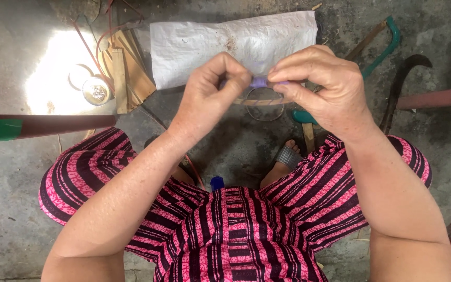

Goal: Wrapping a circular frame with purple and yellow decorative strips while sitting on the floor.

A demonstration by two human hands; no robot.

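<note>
My left hand (212, 94) and my right hand (322, 89) are raised together in front of me, above my lap. Between their fingertips I pinch a small purple strip (259, 82), each hand gripping one end of it. Most of the strip is hidden by my fingers. Just under the hands shows a thin curved bamboo hoop (259, 103); I cannot tell whether it is held or lies on the floor. I sit on a concrete floor in a pink and black striped dress (236, 224).
A white woven sack (225, 42) lies ahead on the floor, with flat bamboo strips (126, 68) and a small round tin (96, 91) to its left. A teal-handled saw (379, 49) and a dark curved blade (400, 83) lie to the right. A long red and green pole (37, 126) crosses at left.
</note>
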